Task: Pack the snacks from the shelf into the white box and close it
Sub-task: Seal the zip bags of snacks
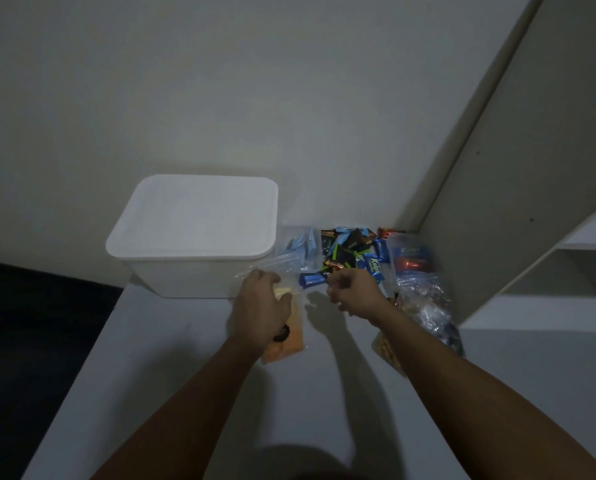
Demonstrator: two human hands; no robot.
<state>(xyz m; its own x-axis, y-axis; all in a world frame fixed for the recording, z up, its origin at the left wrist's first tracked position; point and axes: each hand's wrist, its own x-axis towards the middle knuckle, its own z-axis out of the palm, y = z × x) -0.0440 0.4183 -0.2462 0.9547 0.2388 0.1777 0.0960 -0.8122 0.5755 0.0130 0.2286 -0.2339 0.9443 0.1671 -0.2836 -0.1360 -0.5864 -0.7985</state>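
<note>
The white box (185, 271) stands at the back left of the shelf with its white lid (194, 214) on. My left hand (260, 308) is shut on a clear bag of orange snacks (291, 336) just right of the box's front corner. My right hand (353, 291) hovers beside it with fingers curled near the bag's top edge; whether it pinches anything I cannot tell. Behind the hands lies a pile of small wrapped snacks (350, 252), blue, black and orange.
Clear bags of snacks (419, 289) crowd the right side against an upright white panel (518, 188). Another clear bag with blue packets (300, 251) leans by the box. The white shelf top (289, 403) ends at a dark drop on the left (29, 341).
</note>
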